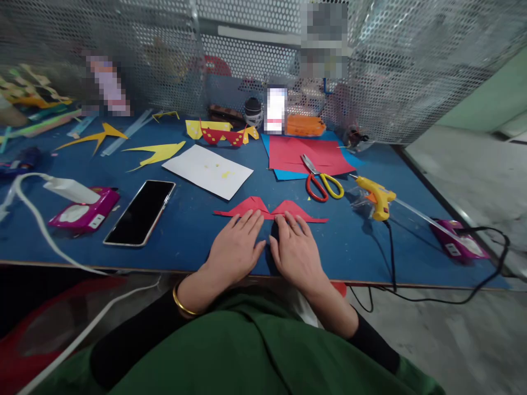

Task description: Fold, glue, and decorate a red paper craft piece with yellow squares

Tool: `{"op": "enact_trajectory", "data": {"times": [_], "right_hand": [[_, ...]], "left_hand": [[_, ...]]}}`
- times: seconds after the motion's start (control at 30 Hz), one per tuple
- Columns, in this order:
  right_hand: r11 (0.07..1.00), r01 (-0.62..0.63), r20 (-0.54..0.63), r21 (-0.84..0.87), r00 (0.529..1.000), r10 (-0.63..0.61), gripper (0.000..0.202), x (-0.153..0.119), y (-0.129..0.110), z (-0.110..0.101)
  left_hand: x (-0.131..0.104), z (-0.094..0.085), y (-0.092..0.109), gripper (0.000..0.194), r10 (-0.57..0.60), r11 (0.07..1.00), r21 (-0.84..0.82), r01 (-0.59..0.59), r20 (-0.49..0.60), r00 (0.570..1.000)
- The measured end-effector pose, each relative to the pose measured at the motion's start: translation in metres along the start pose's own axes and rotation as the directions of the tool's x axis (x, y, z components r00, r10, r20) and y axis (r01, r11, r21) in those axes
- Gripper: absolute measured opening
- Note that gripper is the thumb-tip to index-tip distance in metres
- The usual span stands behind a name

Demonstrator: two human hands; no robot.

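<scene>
A red paper shape (pixel 256 205) with two peaks and long thin ends lies on the blue table near its front edge. The fingertips of my left hand (pixel 236 244) rest flat on the lower edge of its left half. My right hand (pixel 297 247) lies with fingers spread a little on the right half, close to the middle. Neither hand grips anything. Behind the shape are a white sheet (pixel 209 169) with small yellow bits and, to the right, scissors (pixel 321 184) with one red and one yellow handle beside red sheets (pixel 308 153).
A yellow glue gun (pixel 376 198) with a black cord stands at the right. To the left lie a dark phone (pixel 142 213) and a magenta power socket (pixel 88 211). Cut paper masks (pixel 222 134) sit before the mesh wall. Another person's hand (pixel 11 115) shows far left.
</scene>
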State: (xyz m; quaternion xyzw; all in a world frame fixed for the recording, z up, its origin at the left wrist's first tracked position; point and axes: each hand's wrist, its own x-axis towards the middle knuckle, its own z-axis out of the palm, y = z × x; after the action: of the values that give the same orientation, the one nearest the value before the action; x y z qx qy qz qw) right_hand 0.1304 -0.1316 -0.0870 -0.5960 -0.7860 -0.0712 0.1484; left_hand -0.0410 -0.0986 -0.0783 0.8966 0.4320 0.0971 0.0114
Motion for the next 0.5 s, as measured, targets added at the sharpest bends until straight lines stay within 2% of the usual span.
{"op": "enact_trajectory", "data": {"times": [0.17, 0.27, 0.4, 0.5], "right_hand": [[0.992, -0.054, -0.039, -0.110, 0.998, 0.050, 0.046, -0.019, 0.041, -0.010], [0.979, -0.079, -0.037, -0.187, 0.997, 0.073, 0.046, -0.031, 0.062, -0.014], [0.967, -0.088, -0.049, -0.238, 0.996, 0.079, 0.048, -0.038, 0.072, -0.014], [0.972, -0.095, -0.106, -0.216, 0.992, 0.073, 0.047, -0.042, 0.070, -0.014]], "left_hand": [[-0.013, -0.006, -0.019, 0.056, -0.045, 0.998, 0.044, 0.046, -0.008, 0.999], [-0.025, -0.010, -0.036, 0.057, -0.125, 0.990, 0.067, 0.127, -0.038, 0.991], [-0.041, -0.013, -0.050, 0.059, -0.224, 0.969, 0.093, 0.230, -0.068, 0.972], [-0.051, -0.014, -0.052, 0.064, -0.277, 0.951, 0.114, 0.289, -0.111, 0.954]]}}
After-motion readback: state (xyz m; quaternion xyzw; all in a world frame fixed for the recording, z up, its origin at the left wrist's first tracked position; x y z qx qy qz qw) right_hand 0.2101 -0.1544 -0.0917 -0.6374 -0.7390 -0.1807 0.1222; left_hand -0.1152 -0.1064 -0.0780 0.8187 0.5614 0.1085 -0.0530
